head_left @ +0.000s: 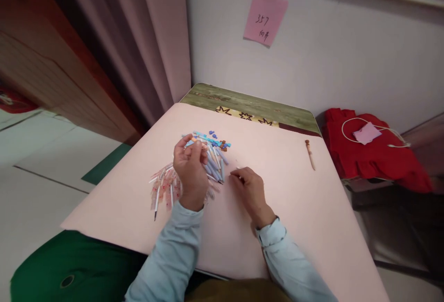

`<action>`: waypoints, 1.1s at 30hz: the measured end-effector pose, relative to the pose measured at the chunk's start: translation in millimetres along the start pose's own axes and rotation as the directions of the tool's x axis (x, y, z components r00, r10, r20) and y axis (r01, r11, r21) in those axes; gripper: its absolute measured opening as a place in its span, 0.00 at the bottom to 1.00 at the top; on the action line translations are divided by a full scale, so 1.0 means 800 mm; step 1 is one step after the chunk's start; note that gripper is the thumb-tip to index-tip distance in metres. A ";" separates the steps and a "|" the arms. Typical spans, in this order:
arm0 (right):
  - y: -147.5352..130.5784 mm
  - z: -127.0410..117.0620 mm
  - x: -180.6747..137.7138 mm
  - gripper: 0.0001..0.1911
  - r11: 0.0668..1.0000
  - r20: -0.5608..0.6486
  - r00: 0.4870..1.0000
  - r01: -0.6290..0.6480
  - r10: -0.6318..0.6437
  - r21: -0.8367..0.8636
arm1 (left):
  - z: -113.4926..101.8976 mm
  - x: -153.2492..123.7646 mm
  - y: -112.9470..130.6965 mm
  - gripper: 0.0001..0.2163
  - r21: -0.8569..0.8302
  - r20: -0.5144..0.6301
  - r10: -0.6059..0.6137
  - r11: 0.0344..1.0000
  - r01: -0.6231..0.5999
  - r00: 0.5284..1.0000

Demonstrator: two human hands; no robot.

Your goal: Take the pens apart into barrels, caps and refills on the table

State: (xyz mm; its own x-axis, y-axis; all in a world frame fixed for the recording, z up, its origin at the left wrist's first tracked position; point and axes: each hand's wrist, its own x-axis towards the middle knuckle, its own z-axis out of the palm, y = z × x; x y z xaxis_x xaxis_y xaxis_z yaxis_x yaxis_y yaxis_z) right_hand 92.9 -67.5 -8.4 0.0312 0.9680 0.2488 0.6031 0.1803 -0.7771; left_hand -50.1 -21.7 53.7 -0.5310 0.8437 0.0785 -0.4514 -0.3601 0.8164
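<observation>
On the pale pink table top (305,209) lies a heap of pens. Light blue pens (215,159) with small coloured caps are at the back, pink ones (163,187) at the front left. My left hand (190,167) hovers over the heap with its fingers curled round a bundle of the blue pens. My right hand (250,190) rests on the table just right of the heap. Its fingers are pinched together at something too thin to name.
A single wooden-looking pen (310,154) lies alone at the table's far right. Beyond the table's right edge is a red cloth (376,156) with a white cord and pink note. A pink sticky note (265,17) hangs on the wall; a curtain (145,38) hangs at the left.
</observation>
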 end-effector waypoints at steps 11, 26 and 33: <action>0.000 -0.001 -0.008 0.09 0.935 0.025 0.998 0.064 -0.059 -0.349 | -0.064 0.013 0.039 0.05 -0.453 0.284 -0.451 0.714 0.533 0.846; -0.029 0.012 0.027 0.11 0.990 -0.025 0.998 0.052 -0.056 -0.127 | -0.117 0.033 0.041 0.10 -0.631 0.339 -0.371 0.592 0.502 0.864; -0.058 0.042 0.048 0.09 0.952 0.210 0.975 0.135 -0.077 -0.276 | -0.124 0.034 0.042 0.13 -0.677 0.360 -0.347 0.542 0.499 0.866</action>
State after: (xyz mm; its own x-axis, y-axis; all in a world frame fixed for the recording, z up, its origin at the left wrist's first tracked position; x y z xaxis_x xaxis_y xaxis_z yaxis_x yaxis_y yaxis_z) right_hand 39.0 -32.6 17.7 -0.1836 0.9662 0.1812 0.7981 0.2541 -0.5464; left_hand -151.1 -50.3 26.4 -0.0449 0.9990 -0.0090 -0.9946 -0.0439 0.0944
